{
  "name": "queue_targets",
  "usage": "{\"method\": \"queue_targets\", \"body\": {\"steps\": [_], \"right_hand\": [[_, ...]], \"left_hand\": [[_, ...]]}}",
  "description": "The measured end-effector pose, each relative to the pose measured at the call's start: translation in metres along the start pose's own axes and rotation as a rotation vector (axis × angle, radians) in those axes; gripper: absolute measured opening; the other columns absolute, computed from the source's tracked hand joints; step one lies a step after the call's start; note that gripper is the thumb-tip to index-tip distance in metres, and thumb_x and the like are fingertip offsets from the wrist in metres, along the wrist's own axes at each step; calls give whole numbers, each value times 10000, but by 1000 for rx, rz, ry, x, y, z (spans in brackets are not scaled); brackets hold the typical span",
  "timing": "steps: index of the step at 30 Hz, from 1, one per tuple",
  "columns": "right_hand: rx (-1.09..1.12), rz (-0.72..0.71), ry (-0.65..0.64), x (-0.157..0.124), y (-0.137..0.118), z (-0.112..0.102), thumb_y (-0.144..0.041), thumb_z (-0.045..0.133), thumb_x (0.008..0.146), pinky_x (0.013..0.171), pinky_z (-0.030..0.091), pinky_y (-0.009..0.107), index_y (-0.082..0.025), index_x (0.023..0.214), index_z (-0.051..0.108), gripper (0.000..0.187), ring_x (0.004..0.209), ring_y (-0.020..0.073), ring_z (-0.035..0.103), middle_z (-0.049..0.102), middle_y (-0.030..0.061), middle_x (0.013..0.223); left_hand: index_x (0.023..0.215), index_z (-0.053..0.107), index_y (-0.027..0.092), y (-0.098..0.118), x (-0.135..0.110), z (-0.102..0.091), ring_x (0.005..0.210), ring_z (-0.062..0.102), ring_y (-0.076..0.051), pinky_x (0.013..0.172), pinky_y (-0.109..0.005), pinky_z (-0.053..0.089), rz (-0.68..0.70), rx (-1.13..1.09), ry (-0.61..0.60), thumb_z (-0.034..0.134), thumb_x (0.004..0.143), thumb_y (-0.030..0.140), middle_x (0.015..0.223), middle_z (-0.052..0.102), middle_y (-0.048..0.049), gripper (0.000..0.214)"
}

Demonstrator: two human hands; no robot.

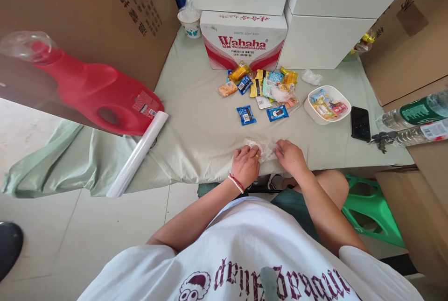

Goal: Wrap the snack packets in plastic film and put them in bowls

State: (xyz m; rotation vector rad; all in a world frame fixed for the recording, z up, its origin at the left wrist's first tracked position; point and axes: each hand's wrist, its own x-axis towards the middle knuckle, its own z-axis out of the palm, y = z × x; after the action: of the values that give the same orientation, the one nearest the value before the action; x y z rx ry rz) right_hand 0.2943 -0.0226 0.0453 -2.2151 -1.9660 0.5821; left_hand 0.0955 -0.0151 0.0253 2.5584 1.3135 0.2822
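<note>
A crumpled clear plastic bundle lies near the front edge of the cloth-covered table, between the person's two hands. It looks light and soft, likely to crinkle and give under little pressure; its contents are too blurred by the film to name. The film is probably slippery and thin enough to tear if pulled hard, so the loose edge is best pinched with the fingertips while the body is steadied with a flat, gentle hold. The left hand rests over the bundle's left part, fingers bent on top of it; whether they grip or merely press, I cannot tell. The right hand has thumb and fingers together on the film at the right end. Just beyond lie two blue packets, the left one and the right one, with a pile of small snack packets behind. To the right are a white bowl of packets and a phone; well apart to the left, a white roll lies beside a red jug
</note>
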Motion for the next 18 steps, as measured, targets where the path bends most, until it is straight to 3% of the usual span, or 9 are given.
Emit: {"method": "queue_targets", "body": {"steps": [3,7,10,12,15,18], "right_hand": [[157,-126,52,17,-27,2,-235,524,983,838,502,332,-226,1081,685,189,922,221,669,733,55,992],[129,-237,42,32,-68,16,-198,450,1028,832,499,358,-214,1062,693,245,918,242,653,711,101,1038],[46,-293,30,28,-83,29,-245,442,1064,905,490,422,-177,1076,693,260,1021,302,620,673,159,1074],[3,-342,75,22,-85,37,-356,515,1056,952,479,472,-161,1119,684,266,1095,343,574,650,188,1117],[-45,-356,153,15,-84,47,-508,685,956,938,488,501,-164,1208,653,428,1103,364,538,627,197,1153],[-62,-301,164,16,-84,51,-474,779,889,932,497,510,-170,1248,638,491,1105,370,529,621,194,1174]], "left_hand": [[1241,698,188,-3,4,1,1166,618,-312,939,-518,482,42,-21,-17,529,949,161,1331,696,-145,338],[1025,754,148,-18,-3,-5,1151,670,-335,997,-487,539,118,-195,-10,586,889,136,1135,752,-182,216],[1187,723,155,-42,-26,-14,1228,676,-301,1056,-432,551,122,-387,108,571,914,156,1307,722,-159,313],[1250,700,193,-62,-45,-19,1217,691,-265,1053,-421,558,47,-432,198,526,961,184,1340,720,-120,338],[1097,732,223,-91,-65,-19,1112,723,-246,1015,-429,569,-127,-389,272,493,983,214,1197,773,-82,264],[983,724,221,-108,-66,-12,1053,719,-250,977,-431,569,-217,-327,302,478,968,216,1112,782,-76,247]]}}
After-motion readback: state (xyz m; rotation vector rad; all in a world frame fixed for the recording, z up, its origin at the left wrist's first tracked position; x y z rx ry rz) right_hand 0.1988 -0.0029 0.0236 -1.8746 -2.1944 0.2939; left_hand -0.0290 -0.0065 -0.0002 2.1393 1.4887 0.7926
